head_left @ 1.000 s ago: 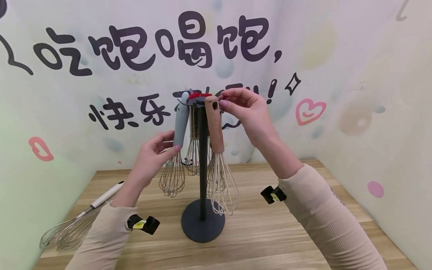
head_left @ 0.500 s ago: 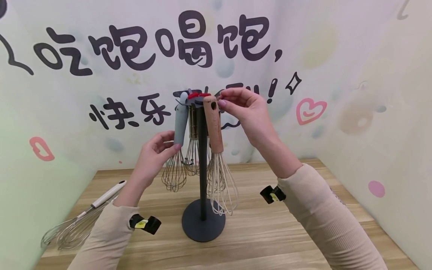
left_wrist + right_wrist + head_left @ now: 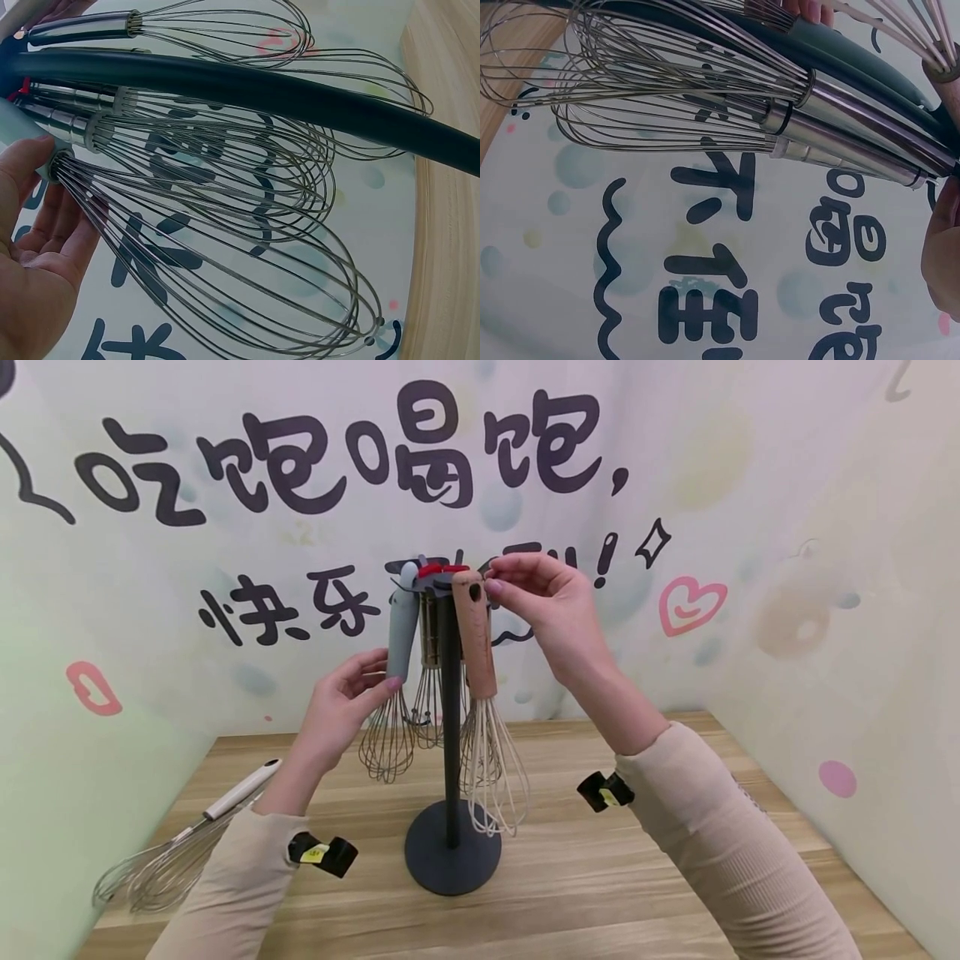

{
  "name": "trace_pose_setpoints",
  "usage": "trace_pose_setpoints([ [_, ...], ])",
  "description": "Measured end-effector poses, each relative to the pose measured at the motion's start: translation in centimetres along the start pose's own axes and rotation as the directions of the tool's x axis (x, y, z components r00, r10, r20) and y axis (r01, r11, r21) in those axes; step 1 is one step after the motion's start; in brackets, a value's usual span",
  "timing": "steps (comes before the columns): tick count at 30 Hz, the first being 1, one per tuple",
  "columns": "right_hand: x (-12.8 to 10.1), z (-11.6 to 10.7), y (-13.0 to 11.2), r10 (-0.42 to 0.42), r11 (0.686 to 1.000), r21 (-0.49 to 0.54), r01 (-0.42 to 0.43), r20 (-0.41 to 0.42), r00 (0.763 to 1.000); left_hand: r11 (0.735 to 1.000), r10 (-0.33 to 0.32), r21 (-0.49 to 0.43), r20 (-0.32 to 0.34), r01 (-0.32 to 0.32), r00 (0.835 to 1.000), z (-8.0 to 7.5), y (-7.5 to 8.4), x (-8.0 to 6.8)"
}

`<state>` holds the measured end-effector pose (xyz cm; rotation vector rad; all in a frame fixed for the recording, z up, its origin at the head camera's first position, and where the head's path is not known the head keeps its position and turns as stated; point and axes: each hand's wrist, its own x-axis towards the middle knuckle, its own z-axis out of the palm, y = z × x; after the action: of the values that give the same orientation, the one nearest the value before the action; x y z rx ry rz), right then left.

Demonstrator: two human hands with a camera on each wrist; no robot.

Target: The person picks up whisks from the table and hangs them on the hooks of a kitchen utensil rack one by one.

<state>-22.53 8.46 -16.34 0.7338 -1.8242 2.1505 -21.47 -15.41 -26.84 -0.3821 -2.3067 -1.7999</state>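
A dark stand (image 3: 452,858) with a pole (image 3: 450,718) carries several hanging whisks. My left hand (image 3: 381,677) grips the lower end of the grey-handled whisk (image 3: 402,622), thumb on the front by its wires (image 3: 387,745). In the left wrist view my left hand's thumb (image 3: 30,161) lies against that whisk's collar, above the wire basket (image 3: 225,255). My right hand (image 3: 495,580) pinches the stand's top hook, right beside the top of the wooden-handled whisk (image 3: 474,639). In the right wrist view my right hand (image 3: 943,251) shows only at the edge, near the steel whisk handles (image 3: 840,124).
A white-handled whisk (image 3: 176,852) lies on the wooden table (image 3: 600,893) at the left. Steel-handled whisks (image 3: 429,647) hang behind the pole. Patterned walls close in the back and both sides. Bare tabletop shows to the right of the stand.
The grey-handled whisk's wire basket has swung slightly up and toward the pole in my left hand. My right hand has stayed at the stand's top.
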Motion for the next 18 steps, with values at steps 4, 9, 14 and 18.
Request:
trace_pose_setpoints([
  [4,-0.06,0.08,-0.01,0.001,1.000,-0.020,-0.001,-0.011,1.000,1.000,0.010,0.004,-0.003,-0.010,1.000,-0.03,0.06,0.07],
  [9,-0.26,0.32,-0.04,-0.011,0.998,-0.057,0.010,-0.022,1.000,1.000,0.018,-0.005,-0.004,-0.018,1.000,-0.12,-0.04,0.18],
  [14,-0.41,0.57,-0.15,-0.028,0.997,-0.074,0.027,-0.019,0.999,0.999,0.034,-0.020,-0.002,-0.034,0.999,-0.27,-0.29,0.41],
  [18,-0.48,0.69,-0.12,-0.039,0.996,-0.078,0.037,-0.018,0.999,0.999,0.036,-0.016,-0.003,-0.036,0.999,-0.45,-0.33,0.48],
])
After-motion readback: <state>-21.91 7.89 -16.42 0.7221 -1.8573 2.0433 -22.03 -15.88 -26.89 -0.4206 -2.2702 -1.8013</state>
